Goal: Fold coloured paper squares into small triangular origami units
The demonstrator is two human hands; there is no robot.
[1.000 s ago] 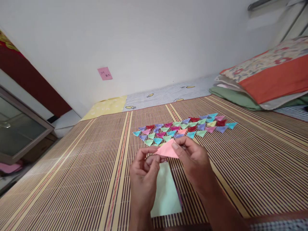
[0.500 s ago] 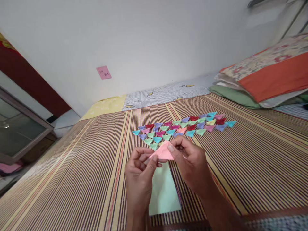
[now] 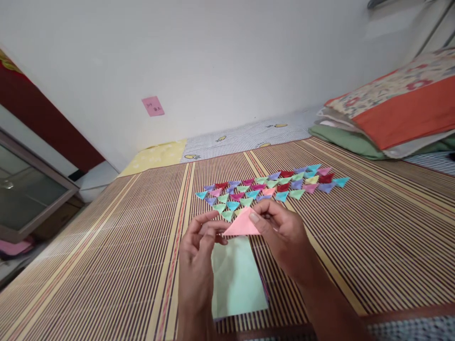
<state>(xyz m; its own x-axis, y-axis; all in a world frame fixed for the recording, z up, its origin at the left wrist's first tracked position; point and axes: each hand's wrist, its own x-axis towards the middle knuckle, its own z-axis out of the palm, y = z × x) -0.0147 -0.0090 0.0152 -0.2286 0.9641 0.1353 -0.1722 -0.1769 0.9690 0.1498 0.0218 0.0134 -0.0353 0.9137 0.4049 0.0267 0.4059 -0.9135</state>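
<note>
A pink sheet of paper folded into a triangle (image 3: 243, 223) is pinched by my right hand (image 3: 284, 237), its thumb on the front near the top right. My left hand (image 3: 199, 251) is at the triangle's left corner, thumb off the paper and fingers loosely apart; whether a fingertip touches behind the corner I cannot tell. Below both hands lies a stack of pale green paper (image 3: 239, 279), with other colours showing at its right edge. Beyond them, many small folded paper triangles (image 3: 252, 194) in several colours lie in rows.
The striped mat (image 3: 135, 246) spreads under everything. Folded bedding (image 3: 401, 109) with an orange band is piled at the right. A white wall (image 3: 227, 61) with a pink note (image 3: 153, 106) rises behind. At the left stands a glass-fronted cabinet (image 3: 28, 184).
My left thumb has let go of the pink triangle, and the left hand has shifted a little left. More of the green stack shows. My right hand keeps its pinch.
</note>
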